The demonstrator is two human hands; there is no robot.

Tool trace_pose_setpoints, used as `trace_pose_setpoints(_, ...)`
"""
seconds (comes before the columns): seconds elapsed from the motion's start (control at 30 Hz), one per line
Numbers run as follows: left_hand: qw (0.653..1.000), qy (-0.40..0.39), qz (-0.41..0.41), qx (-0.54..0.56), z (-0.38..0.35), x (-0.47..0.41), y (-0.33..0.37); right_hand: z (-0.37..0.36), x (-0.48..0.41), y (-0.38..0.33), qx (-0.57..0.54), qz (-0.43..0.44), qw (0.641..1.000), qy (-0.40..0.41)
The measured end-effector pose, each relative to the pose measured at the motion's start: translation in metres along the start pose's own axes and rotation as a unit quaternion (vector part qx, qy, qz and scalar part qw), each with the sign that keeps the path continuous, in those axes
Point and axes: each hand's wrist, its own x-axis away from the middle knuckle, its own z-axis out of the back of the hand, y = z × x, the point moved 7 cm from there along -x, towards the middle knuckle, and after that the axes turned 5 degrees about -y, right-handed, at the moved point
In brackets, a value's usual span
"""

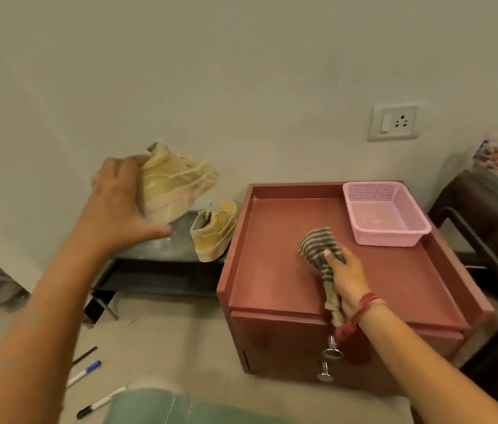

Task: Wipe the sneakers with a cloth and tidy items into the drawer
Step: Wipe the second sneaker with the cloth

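Note:
My left hand [119,203] grips the heel of a tan sneaker [174,182] and holds it in the air above a dark low shelf [162,249]. The second tan sneaker [215,229] stands on that shelf beside the red cabinet. On the red cabinet top [272,270], my right hand [347,278] holds a striped cloth [318,244]; part of the cloth hangs below my palm. The cabinet's drawer front [287,347] is closed, with two metal knobs [331,351].
An empty pink plastic basket [406,228] sits at the back right of the cabinet top. Three pens [87,373] lie on the floor at lower left. A dark table [486,209] stands to the right. A wall socket [394,122] is behind.

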Motion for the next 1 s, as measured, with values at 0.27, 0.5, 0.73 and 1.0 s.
trace_pose_setpoints(0.27, 0.971, -0.059, -0.051, 0.224, -0.091, 0.035, 0.072, 0.026, 0.036, -0.084, 0.085, 0.210, 0.970, 0.094)
trace_pose_setpoints(0.5, 0.937, -0.132, -0.090, 0.312, -0.142, 0.046, 0.058, -0.027, 0.041, -0.110, 0.112, 0.356, 0.927, 0.032)
trace_pose_setpoints(0.73, 0.923, -0.081, -0.074, 0.368, -0.154, 0.044, 0.028, -0.117, 0.067, -0.084, 0.340, 0.429, 0.802, -0.239)
trace_pose_setpoints(1.0, 0.927, -0.082, -0.101, 0.352, -0.153, 0.039, 0.024, -0.127, 0.051, -0.052, 0.374, 0.395, 0.810, -0.220)
